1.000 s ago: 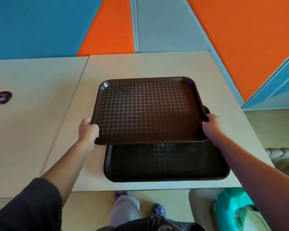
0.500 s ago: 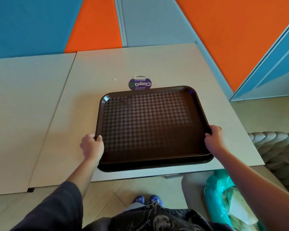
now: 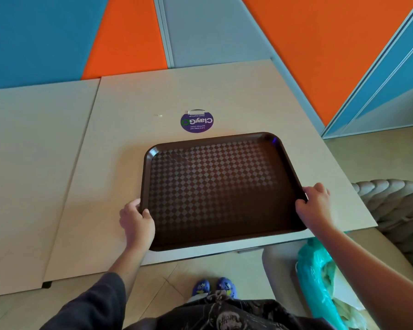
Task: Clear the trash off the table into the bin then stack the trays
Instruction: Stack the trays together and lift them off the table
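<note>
A dark brown tray with a checkered surface lies on the beige table, near its front edge. It sits on top of a second tray, which it hides almost fully. My left hand grips the tray's left rim, thumb over the edge. My right hand holds the right rim with fingers curled round it. A bin lined with a teal bag stands at the lower right beside the table, with crumpled pale paper inside.
A round purple sticker is on the table just beyond the tray, with a tiny white scrap to its left. A second beige table adjoins on the left. A grey braided seat stands to the right.
The upper tray came down and toward me onto the lower tray, now covering it. Both hands stayed on its rims. The purple sticker came into view.
</note>
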{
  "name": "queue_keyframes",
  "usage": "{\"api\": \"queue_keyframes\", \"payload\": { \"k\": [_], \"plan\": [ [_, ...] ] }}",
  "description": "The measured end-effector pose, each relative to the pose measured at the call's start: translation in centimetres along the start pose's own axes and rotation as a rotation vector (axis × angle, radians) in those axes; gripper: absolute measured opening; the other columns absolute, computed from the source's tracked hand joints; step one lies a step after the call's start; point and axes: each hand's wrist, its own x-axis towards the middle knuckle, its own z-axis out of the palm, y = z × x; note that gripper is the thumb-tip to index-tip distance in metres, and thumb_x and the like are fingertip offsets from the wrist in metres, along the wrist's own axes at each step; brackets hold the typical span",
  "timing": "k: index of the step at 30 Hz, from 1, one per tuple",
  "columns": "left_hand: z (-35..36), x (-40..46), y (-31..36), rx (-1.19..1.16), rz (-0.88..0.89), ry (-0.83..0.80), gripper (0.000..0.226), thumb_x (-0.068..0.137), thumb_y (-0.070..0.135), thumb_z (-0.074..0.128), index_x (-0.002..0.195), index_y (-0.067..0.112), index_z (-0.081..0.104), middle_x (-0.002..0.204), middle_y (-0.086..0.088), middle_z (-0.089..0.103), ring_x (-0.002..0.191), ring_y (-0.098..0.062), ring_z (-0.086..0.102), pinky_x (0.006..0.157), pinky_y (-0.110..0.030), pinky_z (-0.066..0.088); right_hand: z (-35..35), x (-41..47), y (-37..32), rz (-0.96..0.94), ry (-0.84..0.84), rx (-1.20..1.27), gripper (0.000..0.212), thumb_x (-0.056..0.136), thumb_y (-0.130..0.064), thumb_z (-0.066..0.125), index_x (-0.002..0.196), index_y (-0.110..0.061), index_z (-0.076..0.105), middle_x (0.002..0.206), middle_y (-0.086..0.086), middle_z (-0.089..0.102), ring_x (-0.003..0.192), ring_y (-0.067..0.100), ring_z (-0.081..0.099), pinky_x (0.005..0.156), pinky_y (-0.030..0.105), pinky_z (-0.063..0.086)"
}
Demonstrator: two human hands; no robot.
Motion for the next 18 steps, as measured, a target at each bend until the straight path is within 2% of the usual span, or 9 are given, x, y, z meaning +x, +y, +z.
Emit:
{"api": "queue_keyframes", "payload": {
  "k": [2, 4, 7, 10, 12, 14, 16, 18],
  "plan": [
    [-0.1, 0.7, -0.1, -0.016, -0.023, -0.031, 0.036, 0.087, 0.0, 0.054, 0.123, 0.001, 0.053, 0.122, -0.018, 0.054, 0.114, -0.033, 0.052, 0.096, -0.038, 0.043, 0.2, 0.5, -0.1, -0.004, -0.032, -0.055, 0.025, 0.081, -0.01, 0.049, 0.096, 0.003, 0.065, 0.093, 0.007, 0.04, 0.103, 0.033, 0.043, 0.087, 0.039, 0.042],
    [-0.4, 1.3, 0.2, -0.042, -0.015, -0.055, 0.032, 0.084, 0.006, 0.055, 0.116, 0.001, 0.058, 0.115, -0.016, 0.059, 0.108, -0.032, 0.056, 0.094, -0.04, 0.048, 0.1, 1.4, -0.4, 0.013, -0.029, -0.071, 0.032, 0.082, -0.018, 0.045, 0.088, 0.005, 0.067, 0.095, 0.013, 0.045, 0.1, 0.035, 0.045, 0.087, 0.04, 0.043],
    [-1.0, 2.0, 1.3, -0.091, 0.004, -0.091, 0.031, 0.087, 0.012, 0.058, 0.113, -0.005, 0.059, 0.109, -0.013, 0.06, 0.102, -0.029, 0.059, 0.091, -0.038, 0.048, -0.3, 2.7, -1.1, 0.051, -0.005, -0.046, 0.032, 0.09, -0.02, 0.052, 0.105, 0.006, 0.063, 0.114, 0.024, 0.048, 0.108, 0.042, 0.046, 0.096, 0.044, 0.039],
    [-1.1, 2.7, 2.0, -0.072, -0.001, -0.099, 0.049, 0.09, 0.025, 0.058, 0.129, -0.003, 0.047, 0.126, -0.017, 0.051, 0.114, -0.03, 0.052, 0.096, -0.038, 0.044, -0.3, 3.4, -1.8, 0.092, -0.042, -0.02, 0.044, 0.092, -0.029, 0.052, 0.122, 0.004, 0.051, 0.124, 0.025, 0.046, 0.113, 0.043, 0.047, 0.099, 0.046, 0.04],
    [-1.1, 2.9, 2.3, -0.021, 0.007, -0.119, 0.052, 0.091, 0.031, 0.056, 0.132, 0.0, 0.044, 0.129, -0.016, 0.05, 0.116, -0.03, 0.051, 0.093, -0.034, 0.043, 0.2, 3.6, -2.2, 0.122, -0.078, -0.009, 0.047, 0.092, -0.033, 0.052, 0.121, 0.004, 0.05, 0.122, 0.025, 0.048, 0.11, 0.042, 0.05, 0.094, 0.045, 0.042],
    [-1.1, 3.2, 2.1, 0.026, 0.001, -0.164, 0.046, 0.093, 0.035, 0.052, 0.122, 0.0, 0.052, 0.119, -0.014, 0.057, 0.104, -0.028, 0.057, 0.078, -0.023, 0.045, 0.7, 3.6, -2.5, 0.148, -0.107, 0.009, 0.048, 0.092, -0.035, 0.053, 0.118, 0.006, 0.051, 0.118, 0.026, 0.052, 0.107, 0.041, 0.052, 0.089, 0.043, 0.044],
    [-1.0, 3.1, 2.2, 0.084, 0.007, -0.204, 0.041, 0.095, 0.036, 0.047, 0.11, -0.001, 0.057, 0.104, -0.014, 0.061, 0.091, -0.025, 0.058, 0.064, -0.022, 0.042, 0.9, 3.5, -2.7, 0.166, -0.11, 0.027, 0.049, 0.092, -0.035, 0.053, 0.116, 0.007, 0.049, 0.115, 0.027, 0.054, 0.105, 0.041, 0.053, 0.085, 0.042, 0.045],
    [-1.0, 2.8, 2.0, 0.125, -0.008, -0.214, 0.041, 0.096, 0.035, 0.045, 0.116, 0.0, 0.053, 0.109, -0.016, 0.059, 0.096, -0.027, 0.055, 0.072, -0.029, 0.042, 1.0, 3.5, -2.8, 0.175, -0.104, 0.044, 0.049, 0.092, -0.034, 0.052, 0.115, 0.008, 0.048, 0.115, 0.028, 0.054, 0.106, 0.042, 0.053, 0.085, 0.042, 0.044]
  ]
}}
